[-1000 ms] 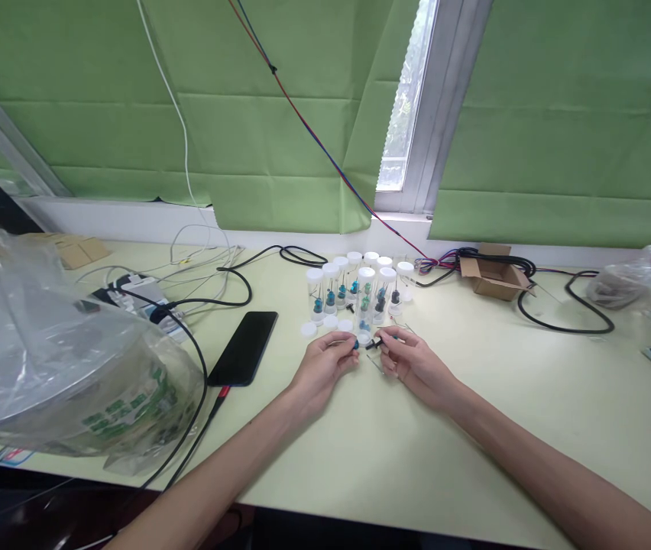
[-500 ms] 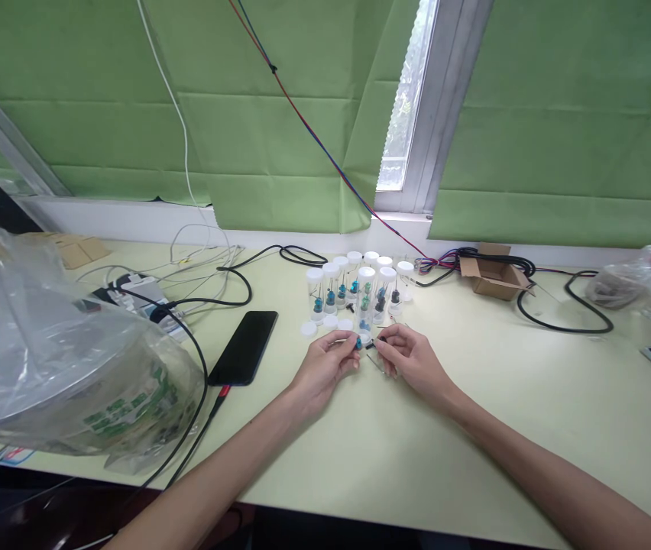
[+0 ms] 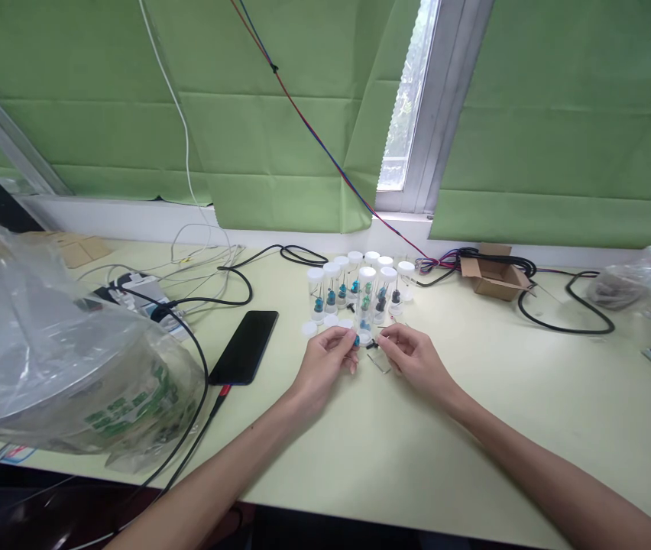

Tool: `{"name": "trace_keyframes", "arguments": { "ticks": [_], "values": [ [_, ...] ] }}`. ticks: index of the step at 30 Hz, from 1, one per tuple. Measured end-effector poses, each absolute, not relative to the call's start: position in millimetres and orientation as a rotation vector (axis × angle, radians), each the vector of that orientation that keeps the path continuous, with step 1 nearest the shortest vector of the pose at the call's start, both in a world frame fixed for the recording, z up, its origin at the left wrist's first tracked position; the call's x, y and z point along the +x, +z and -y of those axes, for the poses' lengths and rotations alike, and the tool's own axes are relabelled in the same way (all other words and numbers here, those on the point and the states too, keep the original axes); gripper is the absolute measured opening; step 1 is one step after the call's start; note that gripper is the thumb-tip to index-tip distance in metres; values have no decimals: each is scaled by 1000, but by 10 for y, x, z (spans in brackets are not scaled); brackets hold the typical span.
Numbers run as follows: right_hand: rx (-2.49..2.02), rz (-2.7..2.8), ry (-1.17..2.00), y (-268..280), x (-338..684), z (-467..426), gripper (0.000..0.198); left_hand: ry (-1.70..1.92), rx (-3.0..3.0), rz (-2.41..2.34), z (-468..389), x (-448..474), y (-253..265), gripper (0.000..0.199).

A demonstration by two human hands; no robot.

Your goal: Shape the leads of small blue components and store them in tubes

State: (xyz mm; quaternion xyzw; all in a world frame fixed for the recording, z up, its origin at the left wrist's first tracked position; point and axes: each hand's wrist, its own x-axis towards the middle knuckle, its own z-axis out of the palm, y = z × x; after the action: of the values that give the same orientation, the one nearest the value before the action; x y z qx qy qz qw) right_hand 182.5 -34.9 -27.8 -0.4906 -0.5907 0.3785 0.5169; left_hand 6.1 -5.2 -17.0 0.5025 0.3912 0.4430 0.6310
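My left hand (image 3: 328, 357) pinches a small blue plastic piece (image 3: 357, 341) between thumb and fingertips. Just to its right, my right hand (image 3: 409, 353) has its thumb and fingers together; what they hold, if anything, is too small to make out. A small black piece (image 3: 372, 345) lies on the table between the hands, with a thin metal pin (image 3: 380, 365) below it. Right behind the hands stand several clear tubes (image 3: 366, 302) with white caps, holding blue, green and black pieces with thin stems.
Loose white caps (image 3: 309, 329) lie left of the tubes. A black phone (image 3: 244, 347) on a cable rests left of my hands. Farther left is a large plastic bag (image 3: 73, 374). An open cardboard box (image 3: 494, 276) and black cables (image 3: 566, 328) are at the back right.
The black piece at my right fingertips now lies apart from them on the table. More of the thin metal pin shows. My left hand keeps the blue piece, barely moved.
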Motion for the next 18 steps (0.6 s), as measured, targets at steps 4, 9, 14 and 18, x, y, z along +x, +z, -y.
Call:
{"name": "trace_keyframes", "arguments": {
  "ticks": [4, 9, 14, 18],
  "values": [
    [-1155, 1346, 1013, -235, 1824, 349, 34, 995, 1156, -920, 61, 66, -162, 33],
    [-1140, 1359, 1019, -242, 1802, 362, 30, 989, 1188, -932, 66, 71, -155, 33],
    [-1150, 1443, 907, -303, 1789, 391, 24, 985, 1186, -916, 61, 68, -165, 33],
    [-1164, 1521, 773, -313, 1777, 417, 20, 976, 1196, -905, 61, 67, -182, 34]
  ]
}}
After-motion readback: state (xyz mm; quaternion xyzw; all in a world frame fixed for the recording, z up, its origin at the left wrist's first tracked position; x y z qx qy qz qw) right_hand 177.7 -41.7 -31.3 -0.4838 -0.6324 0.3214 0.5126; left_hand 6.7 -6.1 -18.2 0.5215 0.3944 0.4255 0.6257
